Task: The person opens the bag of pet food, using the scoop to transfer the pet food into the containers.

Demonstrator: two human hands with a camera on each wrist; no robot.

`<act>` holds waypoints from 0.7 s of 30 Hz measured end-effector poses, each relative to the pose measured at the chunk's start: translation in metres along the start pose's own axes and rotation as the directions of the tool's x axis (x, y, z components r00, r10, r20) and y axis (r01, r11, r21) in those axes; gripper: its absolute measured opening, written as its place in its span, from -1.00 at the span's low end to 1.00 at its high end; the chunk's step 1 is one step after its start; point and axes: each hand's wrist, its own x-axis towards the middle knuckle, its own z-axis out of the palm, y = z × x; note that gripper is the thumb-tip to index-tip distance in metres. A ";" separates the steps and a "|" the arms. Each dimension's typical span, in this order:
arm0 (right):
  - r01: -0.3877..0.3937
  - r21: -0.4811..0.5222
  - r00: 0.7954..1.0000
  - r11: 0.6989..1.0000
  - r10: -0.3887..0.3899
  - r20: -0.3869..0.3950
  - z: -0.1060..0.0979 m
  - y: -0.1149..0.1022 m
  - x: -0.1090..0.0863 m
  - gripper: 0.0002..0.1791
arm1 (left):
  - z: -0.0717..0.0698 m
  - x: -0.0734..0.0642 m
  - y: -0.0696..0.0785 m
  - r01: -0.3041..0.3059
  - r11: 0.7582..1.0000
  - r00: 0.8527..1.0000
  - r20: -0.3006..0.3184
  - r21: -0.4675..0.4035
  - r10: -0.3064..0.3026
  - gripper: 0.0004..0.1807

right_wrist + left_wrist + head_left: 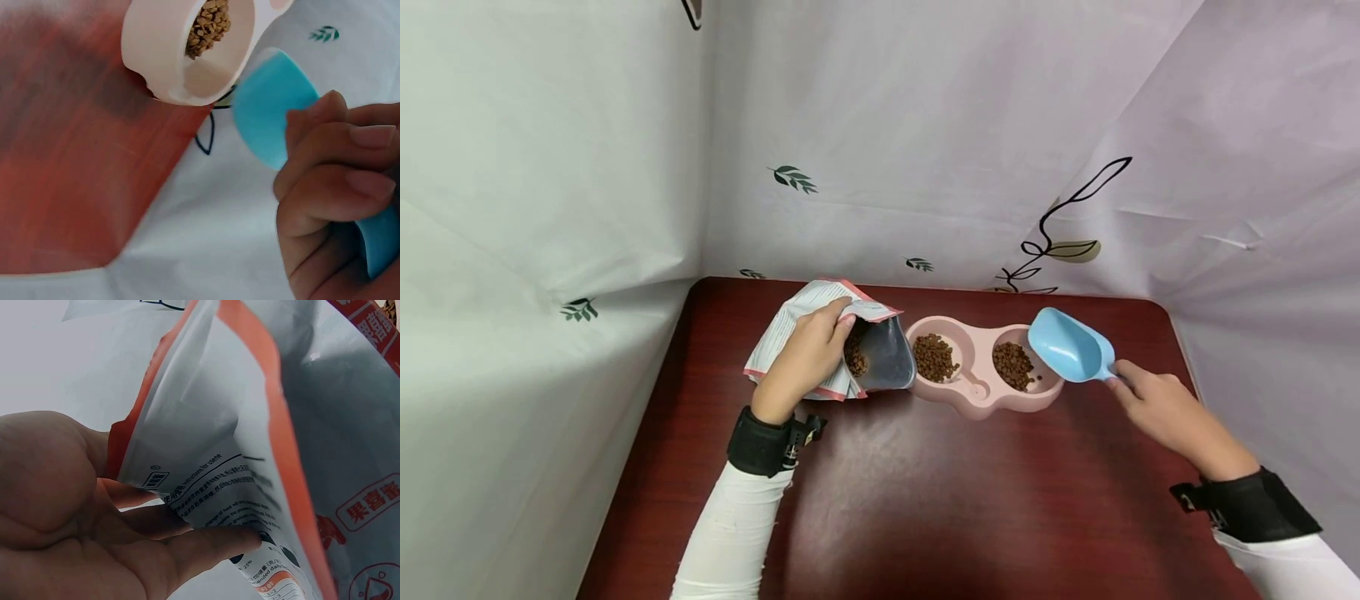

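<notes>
Centrally, the left hand (807,350) pinches a white, red-edged bag (788,317); only right-wrist view shows the right hand (331,194) curling fingertips (372,136) round a blue plastic scoop (272,106), handle (380,244) half-hidden.

Blue scoop (1070,346) nr dbl bowl (985,354)

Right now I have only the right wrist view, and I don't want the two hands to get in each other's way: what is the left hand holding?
Observer: The left hand grips a white bag by the edge of its open mouth.
Operator: I see one pink bowl with kibble in it. Is there another?
Observer: Yes, a second bowl is joined to it, on the side toward the bag, and also has kibble in it.
Operator: The blue scoop is blurred here. Is anything in it?
Observer: From the head view, its inside shows no kibble.
</notes>
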 end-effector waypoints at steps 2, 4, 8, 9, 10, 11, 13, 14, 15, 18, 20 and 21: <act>-0.025 0.041 0.998 0.999 0.027 -0.060 0.006 0.006 -0.005 -0.77 | 0.001 0.000 0.000 0.002 1.000 1.000 0.002 -0.002 -0.002 -0.52; -0.055 0.072 0.991 0.996 0.064 -0.117 0.013 0.011 -0.010 -0.74 | 0.001 -0.001 0.000 0.003 1.000 1.000 0.003 -0.004 -0.003 -0.52; -0.134 0.165 0.964 0.977 0.167 -0.207 0.029 0.018 -0.017 -0.71 | 0.001 -0.001 0.000 0.000 1.000 1.000 0.001 -0.004 0.000 -0.53; -0.155 0.209 0.957 0.966 0.200 -0.210 0.033 0.019 -0.019 -0.69 | 0.001 -0.001 0.000 0.000 1.000 1.000 0.002 -0.003 0.000 -0.53; -0.177 0.256 0.949 0.950 0.234 -0.213 0.038 0.020 -0.020 -0.67 | 0.002 -0.001 0.000 0.000 1.000 1.000 0.002 -0.003 0.000 -0.53; -0.192 0.316 0.941 0.929 0.265 -0.209 0.043 0.021 -0.021 -0.66 | 0.002 -0.001 0.000 0.000 1.000 1.000 0.001 -0.002 0.000 -0.53; -0.196 0.460 0.927 0.866 0.317 -0.200 0.053 0.023 -0.024 -0.64 | 0.002 -0.001 0.000 0.000 1.000 1.000 0.003 -0.001 0.000 -0.53; -0.185 0.549 0.922 0.815 0.338 -0.192 0.059 0.024 -0.025 -0.64 | 0.002 -0.001 0.000 0.001 1.000 1.000 0.004 -0.002 -0.001 -0.53; -0.157 0.641 0.917 0.751 0.352 -0.187 0.065 0.024 -0.026 -0.65 | 0.002 -0.001 0.000 0.001 1.000 1.000 0.005 -0.003 -0.001 -0.53; -0.041 0.883 0.910 0.467 0.383 -0.160 0.084 0.026 -0.027 -0.67 | 0.002 -0.001 0.000 -0.001 1.000 1.000 0.002 -0.004 0.001 -0.53; 0.024 0.967 0.905 0.254 0.406 -0.129 0.098 0.027 -0.029 -0.67 | 0.002 -0.001 0.000 -0.005 1.000 1.000 0.001 -0.003 0.005 -0.53; 0.045 0.984 0.902 0.171 0.417 -0.113 0.104 0.028 -0.029 -0.66 | 0.003 0.000 0.000 -0.006 1.000 1.000 0.000 -0.002 0.006 -0.53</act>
